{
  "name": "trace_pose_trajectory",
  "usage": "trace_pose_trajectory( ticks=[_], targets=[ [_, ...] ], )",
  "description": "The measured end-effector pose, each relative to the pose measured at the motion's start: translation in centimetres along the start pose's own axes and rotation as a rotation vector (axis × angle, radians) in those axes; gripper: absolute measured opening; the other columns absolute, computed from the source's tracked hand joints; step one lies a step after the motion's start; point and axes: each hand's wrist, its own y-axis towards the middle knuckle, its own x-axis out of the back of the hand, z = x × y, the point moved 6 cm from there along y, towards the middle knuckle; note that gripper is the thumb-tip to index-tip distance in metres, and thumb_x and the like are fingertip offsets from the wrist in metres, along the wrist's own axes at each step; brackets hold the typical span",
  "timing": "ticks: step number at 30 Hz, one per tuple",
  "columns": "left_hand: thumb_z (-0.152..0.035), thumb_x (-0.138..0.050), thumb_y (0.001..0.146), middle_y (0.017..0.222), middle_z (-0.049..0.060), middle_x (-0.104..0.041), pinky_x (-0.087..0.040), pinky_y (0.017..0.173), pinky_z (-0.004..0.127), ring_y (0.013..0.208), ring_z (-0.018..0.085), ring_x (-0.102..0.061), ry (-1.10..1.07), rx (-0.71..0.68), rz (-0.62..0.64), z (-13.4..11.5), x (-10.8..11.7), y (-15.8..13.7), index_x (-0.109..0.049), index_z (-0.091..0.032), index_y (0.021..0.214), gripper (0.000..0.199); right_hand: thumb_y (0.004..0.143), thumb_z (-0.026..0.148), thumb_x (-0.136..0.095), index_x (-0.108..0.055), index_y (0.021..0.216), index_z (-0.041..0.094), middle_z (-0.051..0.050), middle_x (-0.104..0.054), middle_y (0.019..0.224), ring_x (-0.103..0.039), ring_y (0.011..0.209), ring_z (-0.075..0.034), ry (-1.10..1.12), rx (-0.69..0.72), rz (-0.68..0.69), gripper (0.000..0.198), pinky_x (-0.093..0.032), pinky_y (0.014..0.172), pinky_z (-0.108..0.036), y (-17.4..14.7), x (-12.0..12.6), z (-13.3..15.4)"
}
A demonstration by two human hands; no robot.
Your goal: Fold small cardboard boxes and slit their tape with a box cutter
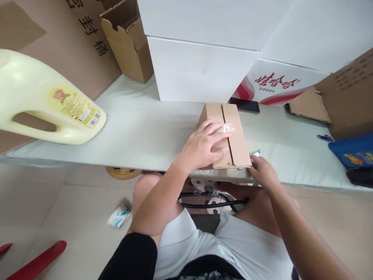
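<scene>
A small brown cardboard box [240,136] stands on the pale cloth-covered table near its front edge. A dark seam runs along its top, crossed by a short strip of clear tape [229,128]. My left hand [205,144] lies over the top and left side of the box, fingers spread, fingertips by the tape. At the box's near right corner is my right hand [262,169], its fingers closed together. A small pale, shiny object [256,153] shows just beyond those fingers; its kind and whether it is held are unclear.
Large white boxes [198,70] stand behind, with a black phone [244,105] before them. To the left are a yellow jug [72,109] and an open brown carton [131,50]. A blue packet [354,151] lies at right. Below, a paper cup [119,216] is on the floor.
</scene>
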Motion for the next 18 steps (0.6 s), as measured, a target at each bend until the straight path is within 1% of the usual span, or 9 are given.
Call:
trace_pose_trajectory(
  ticks=[3,5,8,10,11,12,14,16,18],
  targets=[
    [-0.036,-0.06,0.096,0.161,0.003,-0.048,-0.032,0.127,0.061,0.16,0.032,-0.023,-0.004,-0.005,-0.006,0.1,0.0,0.0,-0.065,-0.029,0.134,0.039,0.085,0.04,-0.052,-0.071,0.101,0.023,-0.009,-0.067,0.084,-0.062,0.073,-0.026,-0.016,-0.049,-0.073,0.03,-0.044,0.064,-0.037,-0.4,1.2,0.0],
    [-0.036,-0.06,0.096,0.161,0.004,-0.048,-0.031,0.127,0.06,0.16,0.032,-0.023,-0.003,-0.005,-0.006,0.1,0.0,0.0,-0.065,-0.029,0.134,0.04,0.086,0.044,-0.053,-0.067,0.099,0.023,-0.006,-0.066,0.075,-0.06,0.067,-0.025,0.077,-0.116,-0.191,0.029,-0.043,0.063,-0.037,-0.8,3.0,0.1],
    [-0.036,-0.058,0.097,0.162,0.004,-0.046,-0.031,0.127,0.061,0.161,0.032,-0.021,-0.005,-0.005,0.005,0.1,-0.1,-0.1,-0.064,-0.03,0.135,0.039,0.086,0.041,-0.057,-0.058,0.098,0.024,0.002,-0.057,0.058,-0.056,0.052,-0.02,0.499,-0.192,-0.455,0.02,-0.042,0.055,-0.034,-1.8,6.5,1.2],
    [-0.038,-0.059,0.097,0.166,0.005,-0.04,-0.03,0.127,0.063,0.161,0.033,-0.018,-0.006,0.005,0.006,0.0,-0.1,-0.1,-0.064,-0.03,0.136,0.04,0.083,0.032,-0.058,-0.052,0.097,0.026,0.007,-0.053,0.053,-0.056,0.047,-0.019,0.826,-0.124,-0.606,0.016,-0.041,0.05,-0.032,-2.4,8.6,3.0],
    [-0.039,-0.059,0.097,0.169,0.006,-0.034,-0.028,0.127,0.064,0.162,0.034,-0.016,-0.007,0.016,0.006,0.1,-0.1,-0.1,-0.064,-0.03,0.136,0.04,0.079,0.027,-0.059,-0.049,0.094,0.027,0.008,-0.053,0.052,-0.057,0.047,-0.018,0.961,-0.062,-0.638,0.018,-0.041,0.049,-0.031,-2.5,9.5,4.2],
    [-0.041,-0.06,0.097,0.171,0.006,-0.029,-0.026,0.127,0.065,0.162,0.036,-0.014,-0.01,0.033,0.007,0.1,0.0,-0.1,-0.065,-0.03,0.135,0.04,0.074,0.022,-0.06,-0.047,0.091,0.028,0.008,-0.053,0.052,-0.059,0.047,-0.018,1.054,0.003,-0.662,0.023,-0.041,0.048,-0.03,-2.5,10.2,5.5],
    [-0.045,-0.061,0.097,0.174,0.005,-0.02,-0.023,0.127,0.068,0.163,0.038,-0.009,-0.02,0.08,0.024,0.2,-0.1,-0.2,-0.066,-0.032,0.134,0.04,0.07,0.02,-0.062,-0.045,0.087,0.028,0.01,-0.052,0.05,-0.057,0.045,-0.016,1.127,0.123,-0.664,0.026,-0.042,0.046,-0.028,-2.3,11.0,8.2],
    [-0.047,-0.061,0.096,0.175,0.003,-0.015,-0.023,0.127,0.067,0.163,0.039,-0.007,-0.035,0.132,0.055,0.4,-0.1,-0.2,-0.066,-0.034,0.135,0.041,0.074,0.024,-0.065,-0.045,0.085,0.028,0.011,-0.052,0.051,-0.054,0.042,-0.014,1.135,0.21,-0.6,0.023,-0.04,0.043,-0.026,-1.7,10.8,10.7],
    [-0.046,-0.061,0.096,0.176,0.002,-0.013,-0.024,0.128,0.063,0.163,0.039,-0.008,-0.039,0.161,0.071,0.4,-0.2,-0.3,-0.065,-0.036,0.137,0.042,0.082,0.033,-0.065,-0.049,0.091,0.027,0.009,-0.058,0.056,-0.056,0.046,-0.013,1.161,0.235,-0.474,0.019,-0.041,0.043,-0.025,-0.9,9.5,12.6]
  ],
)
